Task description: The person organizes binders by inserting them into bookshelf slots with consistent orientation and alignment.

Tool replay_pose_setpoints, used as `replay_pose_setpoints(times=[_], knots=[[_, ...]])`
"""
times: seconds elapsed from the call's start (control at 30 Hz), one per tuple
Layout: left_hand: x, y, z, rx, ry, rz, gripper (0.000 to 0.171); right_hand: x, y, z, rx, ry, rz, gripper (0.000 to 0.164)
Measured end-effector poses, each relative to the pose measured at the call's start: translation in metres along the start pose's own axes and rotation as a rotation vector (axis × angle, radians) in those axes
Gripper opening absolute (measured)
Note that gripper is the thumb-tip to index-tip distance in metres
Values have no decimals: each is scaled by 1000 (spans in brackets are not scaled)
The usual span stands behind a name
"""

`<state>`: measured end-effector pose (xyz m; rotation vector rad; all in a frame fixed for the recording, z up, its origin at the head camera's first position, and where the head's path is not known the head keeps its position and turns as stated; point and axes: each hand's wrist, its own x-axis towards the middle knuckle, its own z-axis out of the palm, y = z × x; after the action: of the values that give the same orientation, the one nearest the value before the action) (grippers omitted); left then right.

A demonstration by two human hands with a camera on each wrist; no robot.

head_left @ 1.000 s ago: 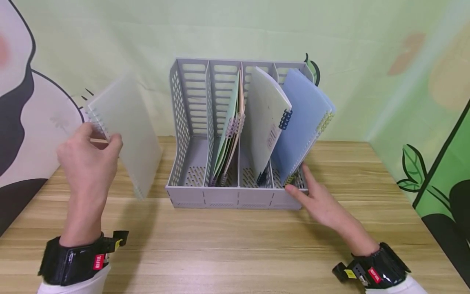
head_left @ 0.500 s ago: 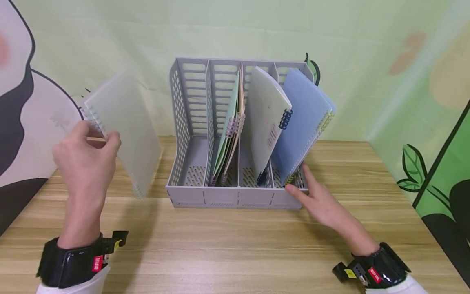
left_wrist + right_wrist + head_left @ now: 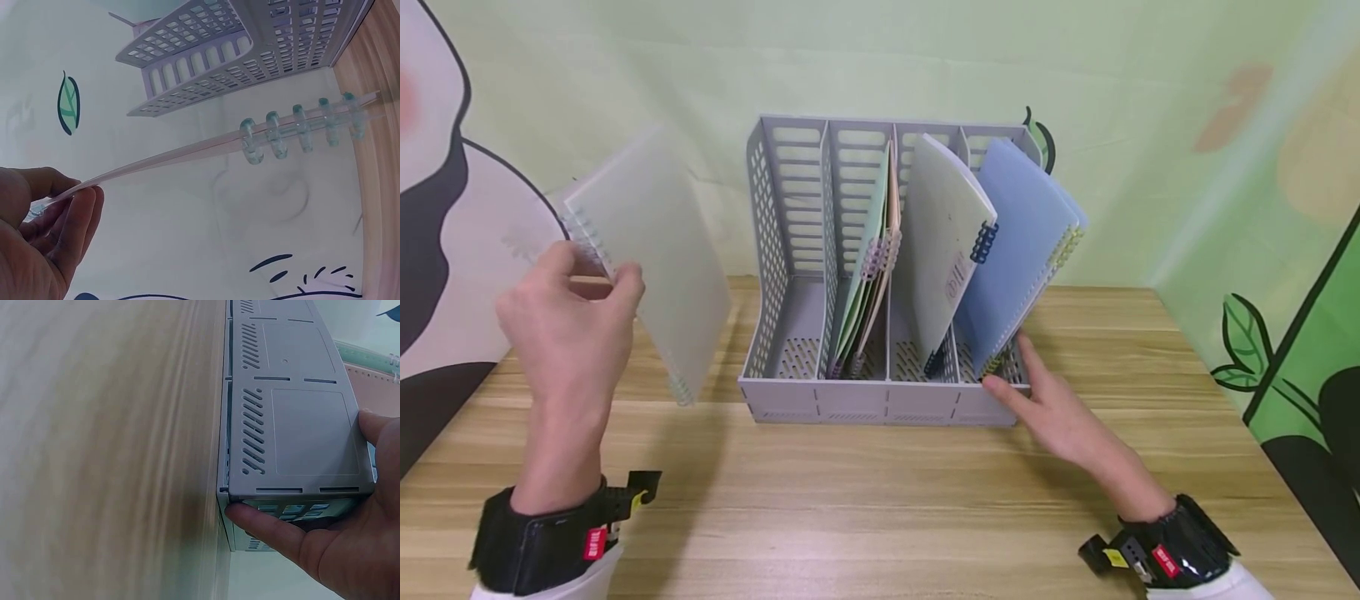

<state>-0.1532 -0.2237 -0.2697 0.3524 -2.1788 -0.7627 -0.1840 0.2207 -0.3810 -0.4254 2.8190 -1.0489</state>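
My left hand (image 3: 568,325) pinches a translucent-covered notebook (image 3: 662,250) by its clear ring-bound edge, in the air left of the grey file rack (image 3: 850,402). In the left wrist view the notebook (image 3: 181,153) appears edge-on between thumb and fingers, its clear rings pointing toward the table. My right hand (image 3: 1056,412) grips the rack's front right corner; the thumb lies over the front rim and the other fingers along the side. The rack holds green-and-pink ring-bound notebooks (image 3: 868,275), a whitish notebook (image 3: 943,250) with dark blue rings and a blue notebook (image 3: 1011,242) with yellow-green rings.
The rack stands on a wooden table (image 3: 880,508), close to a printed cloth backdrop (image 3: 700,67). Dividers part the rack into several slots; the leftmost slot's perforated floor (image 3: 797,358) is visible. Each wrist wears a black band (image 3: 542,537).
My left hand has drifted slightly to the left and up, with the translucent notebook tilting along. The right hand and the rack look unmoved.
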Motion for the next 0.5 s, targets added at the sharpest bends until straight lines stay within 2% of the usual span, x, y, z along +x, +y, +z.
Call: replay_pose_setpoints(times=[0.27, 0.5], knots=[[-2, 3, -1, -12, 21, 23, 30, 0, -1, 0, -10, 13, -18, 88], [-4, 7, -4, -64, 39, 48, 31, 0, 0, 0, -8, 12, -11, 88]])
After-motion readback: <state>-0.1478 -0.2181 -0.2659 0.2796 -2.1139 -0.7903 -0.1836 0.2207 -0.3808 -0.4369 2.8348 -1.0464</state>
